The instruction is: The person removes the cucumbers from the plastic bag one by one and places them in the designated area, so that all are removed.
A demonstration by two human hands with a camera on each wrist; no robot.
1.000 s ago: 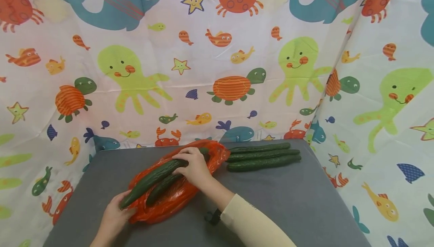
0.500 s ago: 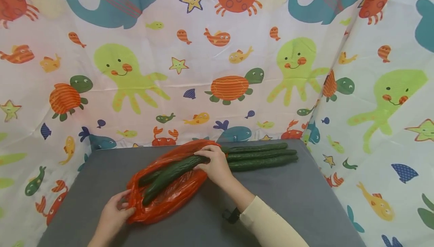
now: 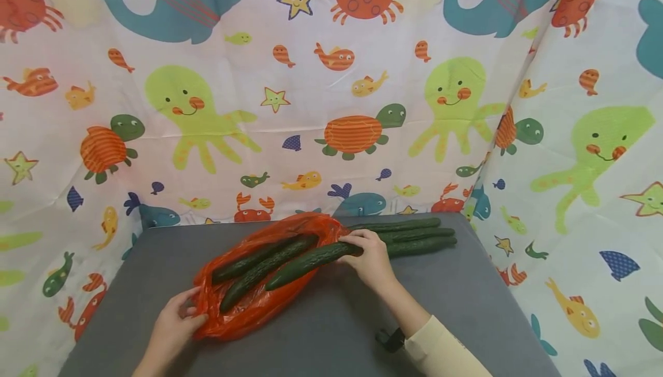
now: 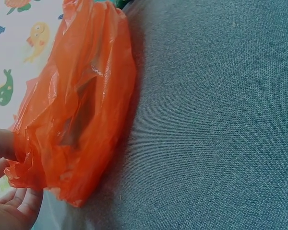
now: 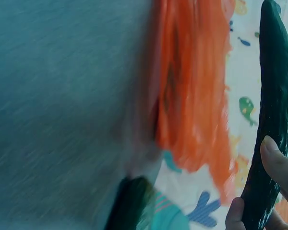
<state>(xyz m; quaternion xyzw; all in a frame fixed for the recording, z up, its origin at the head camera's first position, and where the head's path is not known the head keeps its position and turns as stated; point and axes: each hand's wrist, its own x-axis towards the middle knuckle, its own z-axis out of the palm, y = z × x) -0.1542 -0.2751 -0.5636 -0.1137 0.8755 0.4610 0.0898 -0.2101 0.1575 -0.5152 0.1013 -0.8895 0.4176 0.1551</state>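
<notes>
My right hand [image 3: 369, 256] grips one end of a dark green cucumber [image 3: 305, 265], its other end pointing left over the bag; the right wrist view shows my thumb [image 5: 278, 165] along its bumpy skin. An orange-red plastic bag [image 3: 269, 316] lies spread on the table, two more cucumbers [image 3: 259, 282] visible in its opening. At the bag's near left end, my left hand [image 3: 173, 322] pinches the edge of the plastic. In the left wrist view the crumpled plastic [image 4: 26, 165] sits between thumb and fingers.
Three cucumbers [image 3: 422, 244] lie side by side at the back right of the grey table [image 3: 466, 313], partly behind my right hand. A white curtain [image 3: 305, 158] with sea animals stands along the back and sides.
My right hand has moved right, drawing the cucumber from over the bag's left end toward the three on the table. Two others now show in the bag. My left hand stays at the bag's edge.
</notes>
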